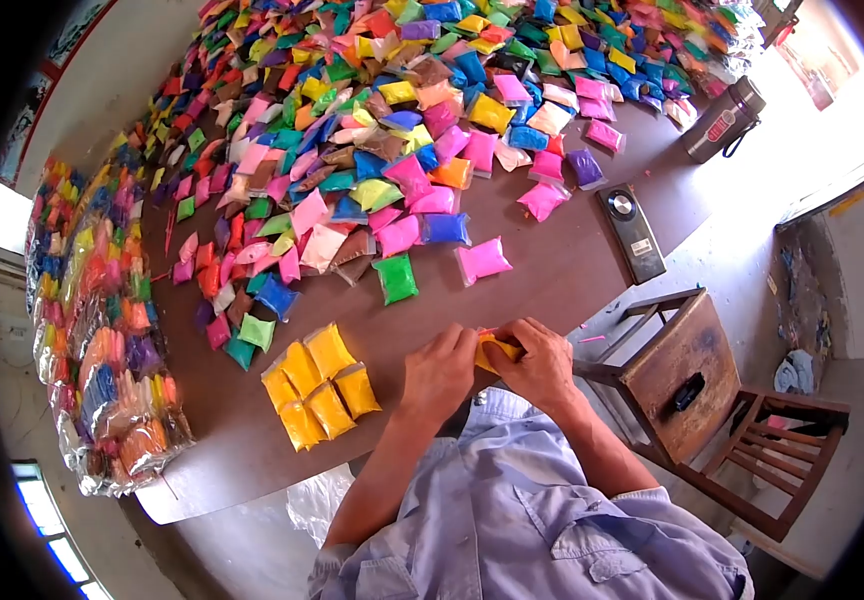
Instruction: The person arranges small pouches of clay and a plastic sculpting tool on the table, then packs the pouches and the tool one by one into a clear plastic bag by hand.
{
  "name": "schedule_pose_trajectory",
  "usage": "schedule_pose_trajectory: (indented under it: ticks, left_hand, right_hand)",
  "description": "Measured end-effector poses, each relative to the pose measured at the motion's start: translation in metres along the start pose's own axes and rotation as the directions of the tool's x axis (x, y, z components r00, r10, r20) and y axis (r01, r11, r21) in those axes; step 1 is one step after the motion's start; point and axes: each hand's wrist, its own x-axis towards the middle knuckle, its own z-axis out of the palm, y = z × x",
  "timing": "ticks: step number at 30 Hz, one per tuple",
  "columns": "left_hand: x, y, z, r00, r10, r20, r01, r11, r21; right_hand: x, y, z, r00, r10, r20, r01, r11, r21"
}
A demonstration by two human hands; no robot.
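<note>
Near the table's front edge, close to the body, my left hand and my right hand are together around a small yellow-orange packet. The fingers of both hands are closed on it, and they hide part of it. Left of my left hand, several yellow packets lie on the brown table in a close block. Beyond the hands lie a single pink packet and a green packet.
A large heap of coloured packets covers the table's far part. Bundled bags line the left side. A black and silver device and a dark flask stand at the right. A wooden chair is beside the table.
</note>
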Motion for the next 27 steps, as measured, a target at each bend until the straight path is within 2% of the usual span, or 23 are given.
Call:
schedule_pose_trajectory:
  ticks: [7, 11, 13, 18, 20, 23, 27]
  left_hand:
    - [0.012, 0.000, -0.004, 0.995, 0.092, -0.046, -0.089, 0.994, 0.066]
    - [0.014, -0.007, -0.008, 0.999, 0.035, -0.009, -0.033, 0.983, 0.182]
    - [0.012, -0.009, -0.008, 0.997, 0.017, -0.080, -0.010, 0.996, 0.088]
    - [0.005, -0.001, -0.006, 0.998, 0.063, -0.030, -0.063, 0.998, 0.015]
    - [0.006, -0.004, -0.003, 0.996, 0.085, -0.022, -0.085, 0.996, 0.001]
    - [0.011, -0.011, -0.004, 0.999, 0.003, 0.032, -0.005, 0.999, 0.046]
    - [0.008, -0.007, -0.013, 0.998, -0.050, -0.031, 0.048, 0.998, -0.039]
  right_hand:
    - [-0.002, 0.003, 0.004, 0.998, -0.026, -0.065, 0.028, 0.999, 0.024]
    - [-0.004, 0.002, 0.002, 0.998, -0.026, -0.058, 0.028, 0.999, 0.032]
    - [-0.003, 0.003, 0.003, 0.997, -0.035, -0.064, 0.037, 0.999, 0.027]
    - [-0.004, 0.004, 0.004, 0.997, -0.035, -0.064, 0.037, 0.999, 0.021]
    - [-0.004, 0.003, 0.004, 0.989, -0.098, -0.106, 0.099, 0.995, 0.007]
    - [-0.007, 0.001, 0.003, 0.993, -0.097, -0.068, 0.094, 0.995, -0.041]
    - [-0.006, -0.001, 0.001, 0.983, -0.152, -0.102, 0.147, 0.988, -0.051]
